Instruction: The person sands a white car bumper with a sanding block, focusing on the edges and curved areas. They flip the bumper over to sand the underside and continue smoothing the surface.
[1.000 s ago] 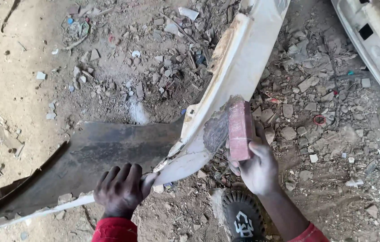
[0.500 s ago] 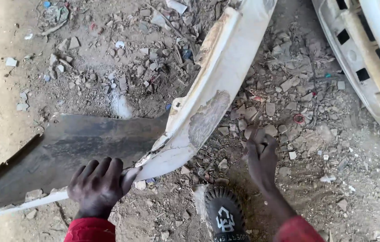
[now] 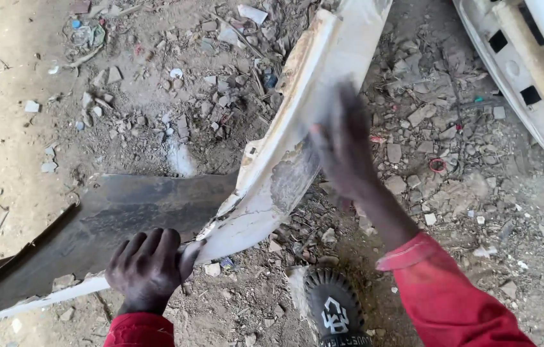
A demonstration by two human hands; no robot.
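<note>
The white bumper panel (image 3: 298, 128) lies on the rubble-strewn ground (image 3: 156, 96), its long axis running from near left to far right. The left hand (image 3: 150, 266) presses its near edge, fingers spread flat. The right hand (image 3: 342, 144) sweeps over the bare sanded patch (too blurred to read its fingers), nearer the middle.

we see soft, even daylight w/ weak shadows; only the right hand (image 3: 342, 144) is motion-blurred, rest sharp.
</note>
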